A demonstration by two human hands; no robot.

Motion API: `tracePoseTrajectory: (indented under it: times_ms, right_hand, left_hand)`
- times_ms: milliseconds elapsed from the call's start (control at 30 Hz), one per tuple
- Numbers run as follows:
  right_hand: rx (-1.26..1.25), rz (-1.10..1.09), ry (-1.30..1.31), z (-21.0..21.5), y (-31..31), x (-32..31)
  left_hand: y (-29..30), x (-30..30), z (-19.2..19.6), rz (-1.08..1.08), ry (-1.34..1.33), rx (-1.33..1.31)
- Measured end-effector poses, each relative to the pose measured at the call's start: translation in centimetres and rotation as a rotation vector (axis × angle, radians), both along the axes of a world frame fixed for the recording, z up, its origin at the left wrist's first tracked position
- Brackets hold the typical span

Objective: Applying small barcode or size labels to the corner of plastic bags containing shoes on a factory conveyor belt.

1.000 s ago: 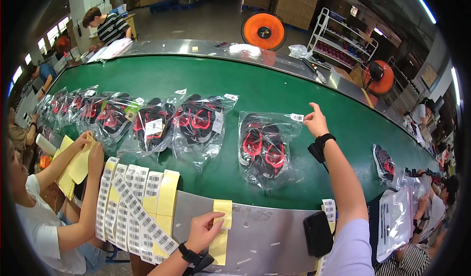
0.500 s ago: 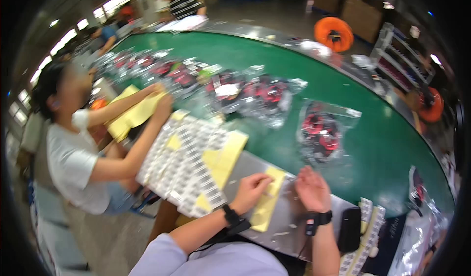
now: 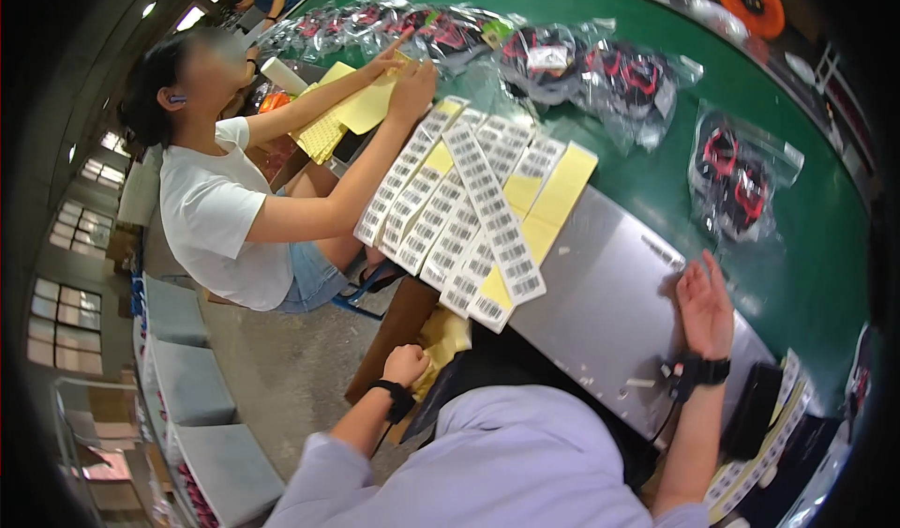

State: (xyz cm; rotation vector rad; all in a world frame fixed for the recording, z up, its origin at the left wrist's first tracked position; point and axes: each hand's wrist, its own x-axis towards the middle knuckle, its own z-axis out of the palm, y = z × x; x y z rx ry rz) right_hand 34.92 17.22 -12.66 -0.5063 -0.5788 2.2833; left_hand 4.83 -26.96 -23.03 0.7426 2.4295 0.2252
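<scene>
My left hand (image 3: 406, 366) is low beside a cardboard box (image 3: 386, 336) that holds crumpled yellow backing paper (image 3: 442, 340). Its fingers are curled closed, and whatever may be in them is hidden. My right hand (image 3: 705, 308) lies palm up, fingers apart and holding nothing, over the right part of a grey metal plate (image 3: 586, 289). A small label strip (image 3: 663, 249) lies on the plate near its fingertips. Sheets of barcode labels (image 3: 459, 233) on yellow backing overlap at the plate's left end.
At left a seated co-worker (image 3: 225, 218) holds a yellow sheet (image 3: 367, 104) in both hands. Clear bags of black and red items (image 3: 736, 176) lie on the green table (image 3: 647, 186). A black case (image 3: 756, 406) and more label strips (image 3: 783, 425) sit right of my forearm.
My left hand has left the plate and dropped to the box at lower left. The yellow strip it was at is gone from the plate. The view has swung left and down.
</scene>
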Motion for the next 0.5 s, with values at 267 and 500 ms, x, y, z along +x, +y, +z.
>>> tracePoseTrajectory:
  times_ms: [267, 500]
  right_hand:
    - [0.080, -0.002, -0.073, 1.2, -0.1, -0.7]
    - [0.117, -0.002, -0.077, 0.8, -0.8, -0.4]
  left_hand:
    - [-6.3, 2.1, -9.0, 0.127, -0.061, -0.203]
    - [-2.9, -0.4, -7.0, 0.094, 0.196, 0.188]
